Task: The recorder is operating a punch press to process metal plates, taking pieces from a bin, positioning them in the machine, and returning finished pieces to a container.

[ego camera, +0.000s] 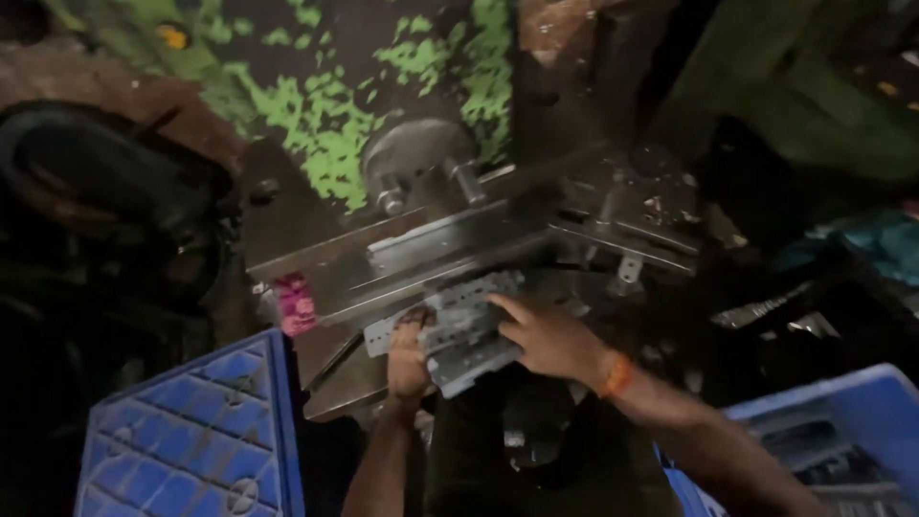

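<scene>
My left hand's fingers (414, 324) curl round the left end of a stack of grey metal plates (466, 330). My right hand (546, 337) lies flat on top, fingers spread, pressing down. The stack sits in the middle, on the near edge of the steel table (402, 251) of a green chipped machine (335, 115). One blue crate (191, 431) stands near left, another blue crate (842, 421) near right.

My one head camera, looking steeply down from above, close over the hands (479, 345), facing the green-flecked machine (383, 124) ahead
</scene>
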